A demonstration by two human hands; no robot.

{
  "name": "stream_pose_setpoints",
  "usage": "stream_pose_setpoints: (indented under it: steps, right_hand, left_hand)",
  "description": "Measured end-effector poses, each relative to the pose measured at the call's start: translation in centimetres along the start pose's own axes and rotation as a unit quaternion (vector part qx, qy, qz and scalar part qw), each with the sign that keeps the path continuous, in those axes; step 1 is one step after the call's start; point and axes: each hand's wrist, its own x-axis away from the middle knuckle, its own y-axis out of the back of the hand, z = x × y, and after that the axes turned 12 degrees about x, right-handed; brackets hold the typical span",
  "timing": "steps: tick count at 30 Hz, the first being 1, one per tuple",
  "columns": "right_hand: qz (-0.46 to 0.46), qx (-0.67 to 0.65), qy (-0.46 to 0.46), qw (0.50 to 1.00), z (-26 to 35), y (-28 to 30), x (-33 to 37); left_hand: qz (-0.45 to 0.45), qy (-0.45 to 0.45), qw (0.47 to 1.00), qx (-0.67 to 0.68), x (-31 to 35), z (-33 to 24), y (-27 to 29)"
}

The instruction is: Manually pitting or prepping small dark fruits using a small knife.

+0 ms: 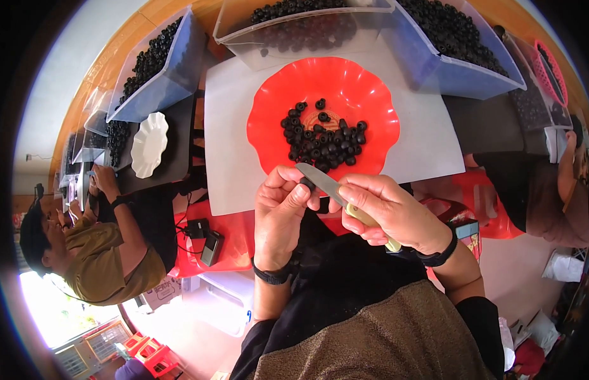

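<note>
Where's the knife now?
Near the head view's centre, the knife is in the right hand, near the red plate, its blade by the left hand's black piece.

"Where could a hand pass?"
"Over the white sheet, on either side of the red plate."
"And beyond the plate?"
"The middle tub stands just behind it; the left tub and right tub bar the far corners."
"Inside it?"
"There's room along the left, right and far parts. Black pieces crowd the near half, where the left hand, right hand and knife block entry."
</note>
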Motion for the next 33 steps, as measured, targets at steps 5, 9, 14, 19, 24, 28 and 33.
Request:
stream_pose_setpoints:
  steps: [5, 9, 14, 19, 24, 28, 33]
  right_hand:
    - [0.019, -0.011, -0.001, 1.000, -0.1, -0.2, -0.1]
    - [0.027, -0.032, -0.002, 0.999, 0.1, -0.4, -0.1]
    - [-0.041, -0.020, 0.059, 0.997, -0.3, 0.2, -0.9]
    - [-0.108, 0.019, 0.139, 0.984, 0.7, -0.8, -1.9]
    - [-0.146, 0.161, 0.126, 0.968, -0.3, 0.6, -3.0]
    - [-0.020, -0.043, 0.059, 0.997, -0.6, 1.1, -2.1]
    - [-0.027, -0.081, 0.066, 0.994, -0.5, 1.8, -0.2]
  left_hand:
    - [0.001, 0.013, 0.999, -0.038, 0.2, 0.3, -0.1]
    - [-0.005, -0.013, 1.000, -0.005, 0.3, 0.7, -0.5]
    - [0.005, -0.006, 1.000, -0.012, 0.3, 0.7, 0.0]
    - [0.002, -0.019, 1.000, -0.011, 0.1, 0.7, 0.0]
    - [-0.001, -0.020, 0.999, -0.049, -0.2, 0.9, -1.1]
    - [0.011, -0.003, 0.998, -0.054, 0.4, 0.9, -1.9]
    - [0.002, 0.059, 0.990, -0.127, -0.1, 0.1, -3.6]
